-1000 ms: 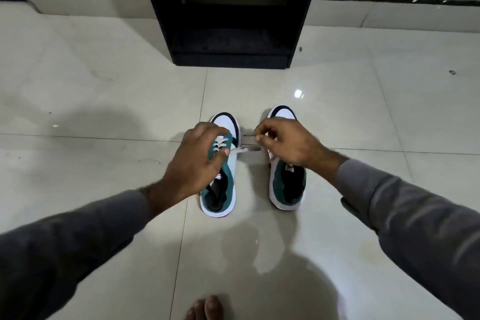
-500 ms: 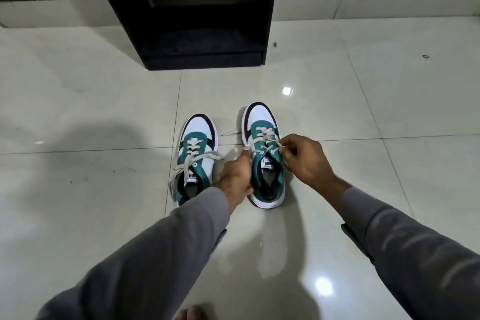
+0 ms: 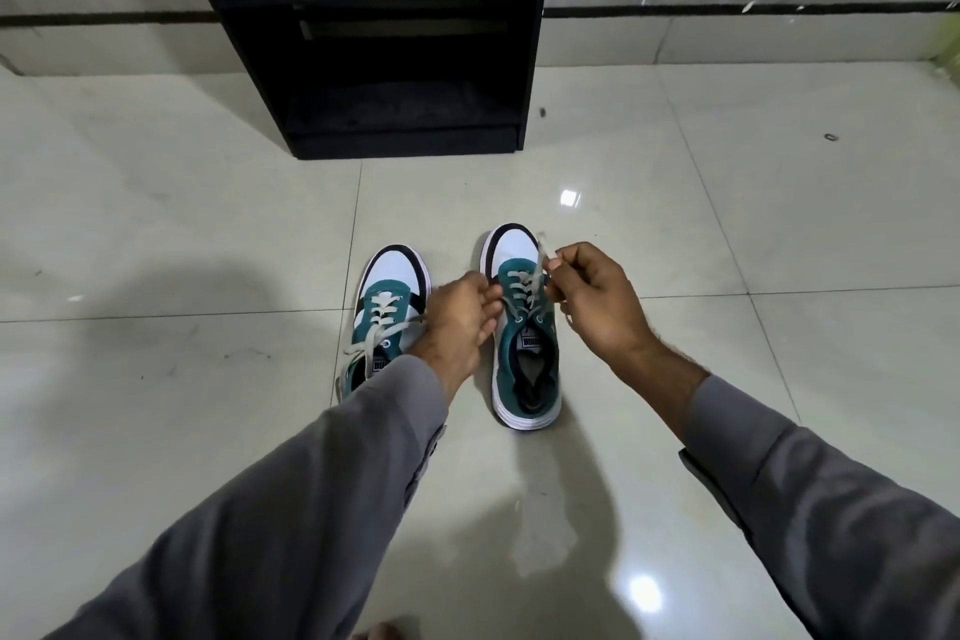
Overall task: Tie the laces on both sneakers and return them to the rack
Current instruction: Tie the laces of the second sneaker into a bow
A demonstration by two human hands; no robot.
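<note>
Two teal and white sneakers stand side by side on the tiled floor, toes pointing at the rack. The left sneaker has loose white laces trailing over its side, and my left sleeve hides its heel. My hands are at the right sneaker. My right hand pinches a white lace end lifted above the toe. My left hand rests against the shoe's left side, fingers curled by the laces; whether it grips a lace is hidden. The black shoe rack stands behind, its shelves dark.
Glossy pale floor tiles surround the shoes. A wall with a dark stripe runs behind the rack. A small dark ring lies on the floor at the far right. My bare toes show at the bottom edge.
Both hands shifted from the left sneaker to the right one. My right hand has since lifted a lace end up over the toe. The view has moved closer to the rack.
</note>
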